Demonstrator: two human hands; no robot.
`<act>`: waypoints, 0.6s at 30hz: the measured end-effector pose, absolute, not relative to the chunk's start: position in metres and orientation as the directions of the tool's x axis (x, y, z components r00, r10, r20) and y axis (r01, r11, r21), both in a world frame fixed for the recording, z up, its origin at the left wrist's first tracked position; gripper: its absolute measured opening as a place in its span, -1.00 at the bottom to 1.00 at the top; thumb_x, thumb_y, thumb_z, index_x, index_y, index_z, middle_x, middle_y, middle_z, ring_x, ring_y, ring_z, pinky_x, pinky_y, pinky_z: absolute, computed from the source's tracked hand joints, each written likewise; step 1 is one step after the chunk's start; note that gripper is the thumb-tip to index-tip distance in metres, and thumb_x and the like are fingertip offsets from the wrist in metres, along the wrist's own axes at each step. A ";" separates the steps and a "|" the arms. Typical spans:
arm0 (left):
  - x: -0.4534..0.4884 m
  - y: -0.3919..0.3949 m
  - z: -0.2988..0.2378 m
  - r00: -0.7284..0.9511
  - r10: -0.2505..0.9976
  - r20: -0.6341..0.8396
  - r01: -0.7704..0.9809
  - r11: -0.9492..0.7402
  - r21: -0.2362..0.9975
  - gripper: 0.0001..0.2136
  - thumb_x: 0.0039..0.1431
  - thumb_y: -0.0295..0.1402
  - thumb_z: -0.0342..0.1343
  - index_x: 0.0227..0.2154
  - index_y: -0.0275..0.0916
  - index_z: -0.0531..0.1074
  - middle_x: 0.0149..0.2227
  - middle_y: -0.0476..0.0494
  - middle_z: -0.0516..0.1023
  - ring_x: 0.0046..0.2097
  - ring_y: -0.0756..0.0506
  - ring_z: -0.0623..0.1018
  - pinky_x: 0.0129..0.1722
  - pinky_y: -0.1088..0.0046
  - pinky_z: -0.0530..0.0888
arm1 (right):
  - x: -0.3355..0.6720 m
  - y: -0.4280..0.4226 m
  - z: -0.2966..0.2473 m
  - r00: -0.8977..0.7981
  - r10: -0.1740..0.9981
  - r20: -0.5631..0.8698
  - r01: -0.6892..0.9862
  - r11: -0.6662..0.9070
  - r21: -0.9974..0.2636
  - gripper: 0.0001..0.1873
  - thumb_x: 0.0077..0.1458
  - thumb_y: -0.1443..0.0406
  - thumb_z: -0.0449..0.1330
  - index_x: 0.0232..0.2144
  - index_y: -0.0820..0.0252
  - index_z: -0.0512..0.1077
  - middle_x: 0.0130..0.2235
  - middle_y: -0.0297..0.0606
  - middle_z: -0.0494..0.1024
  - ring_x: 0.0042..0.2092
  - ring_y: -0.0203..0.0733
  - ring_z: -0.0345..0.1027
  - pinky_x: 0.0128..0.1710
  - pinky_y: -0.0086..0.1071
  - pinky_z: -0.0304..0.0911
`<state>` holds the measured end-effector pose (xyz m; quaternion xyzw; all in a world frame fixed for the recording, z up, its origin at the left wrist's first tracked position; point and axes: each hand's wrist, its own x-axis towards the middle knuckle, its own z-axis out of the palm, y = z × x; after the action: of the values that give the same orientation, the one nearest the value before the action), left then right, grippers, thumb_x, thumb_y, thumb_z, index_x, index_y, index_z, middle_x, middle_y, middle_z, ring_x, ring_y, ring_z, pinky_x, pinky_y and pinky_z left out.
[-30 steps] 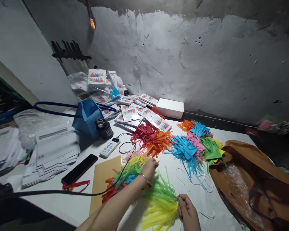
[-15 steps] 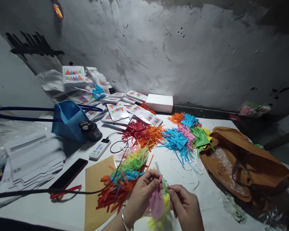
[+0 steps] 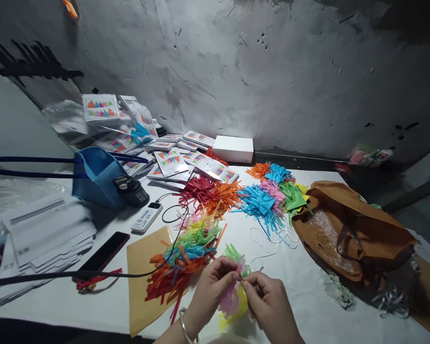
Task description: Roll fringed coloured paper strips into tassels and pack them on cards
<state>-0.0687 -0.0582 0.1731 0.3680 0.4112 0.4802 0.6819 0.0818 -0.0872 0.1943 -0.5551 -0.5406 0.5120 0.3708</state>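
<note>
My left hand (image 3: 218, 284), with a bangle at the wrist, pinches a pink tissue-paper tassel (image 3: 229, 300) near the table's front edge. Close against it, the fingers of my right hand (image 3: 267, 301) are pressed together at the tassel's side; what exactly they grip is hidden. Green fringe (image 3: 232, 253) sticks up behind my fingers, and yellow fringe (image 3: 232, 321) hangs below them. Left of my hands, a heap of red, orange, blue and green tassels (image 3: 186, 260) lies partly on a brown envelope (image 3: 143, 286).
Further tassels (image 3: 260, 203) lie mid-table beside loose white string (image 3: 265, 255). A brown bag (image 3: 372, 234) stands right. At left are a phone (image 3: 102, 255), a power bank (image 3: 146, 217) with a black cable, a blue bag (image 3: 96, 177) and printed packets (image 3: 170, 162). A white box (image 3: 232, 149) sits by the wall.
My hands have come closer together at the tassel. The green fringe now stands up above my fingers. The whole view has shifted slightly.
</note>
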 end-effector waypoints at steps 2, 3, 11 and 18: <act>-0.070 -0.060 0.172 0.208 0.962 -0.176 -0.261 0.228 0.938 -0.74 -0.10 -0.28 0.36 -0.42 -0.26 0.42 -0.46 -0.01 0.49 -0.40 0.00 0.46 -0.38 0.54 0.38 | 0.083 -0.087 0.194 -0.108 0.960 -0.259 0.104 -0.248 -0.963 -0.57 0.10 -0.03 0.14 -0.42 0.25 0.44 -0.70 -0.45 0.29 -0.72 -0.43 0.07 -0.73 -0.55 -0.07; -0.070 -0.061 0.171 0.216 0.963 -0.161 -0.211 0.207 0.955 -0.75 -0.08 -0.29 0.35 -0.41 -0.25 0.40 -0.46 0.00 0.48 -0.40 0.00 0.46 -0.39 0.54 0.38 | 0.083 -0.086 0.193 -0.100 0.953 -0.286 0.041 -0.284 -0.958 -0.56 0.07 -0.04 0.16 -0.34 0.26 0.43 -0.69 -0.45 0.32 -0.73 -0.42 0.09 -0.73 -0.55 -0.05; -0.077 -0.066 0.159 0.384 0.923 -0.037 0.247 -0.064 0.967 -0.85 0.12 -0.29 0.17 -0.33 -0.17 0.31 -0.42 -0.03 0.53 -0.39 -0.05 0.49 -0.42 0.50 0.35 | 0.083 -0.086 0.164 -0.210 0.928 -0.308 -0.124 -0.338 -0.933 -0.56 0.01 -0.04 0.22 -0.38 0.26 0.41 -0.60 -0.40 0.41 -0.63 -0.33 0.27 -0.62 -0.49 0.14; -0.056 -0.079 0.115 0.483 0.868 -0.113 0.368 -0.085 0.926 -0.92 0.09 -0.41 0.12 -0.33 -0.21 0.36 -0.41 -0.03 0.52 -0.40 -0.02 0.43 -0.40 0.51 0.30 | 0.116 -0.063 0.121 0.349 0.911 -0.219 -0.375 -0.078 -0.924 -0.66 -0.04 0.02 0.27 -0.40 0.14 0.36 -0.43 -0.38 0.47 -0.38 -0.25 0.37 -0.29 -0.36 0.31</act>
<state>-0.0556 -0.0787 0.1152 0.6942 0.4450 0.2456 0.5096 0.1157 -0.0631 0.1213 -0.5274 -0.2542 0.5107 0.6296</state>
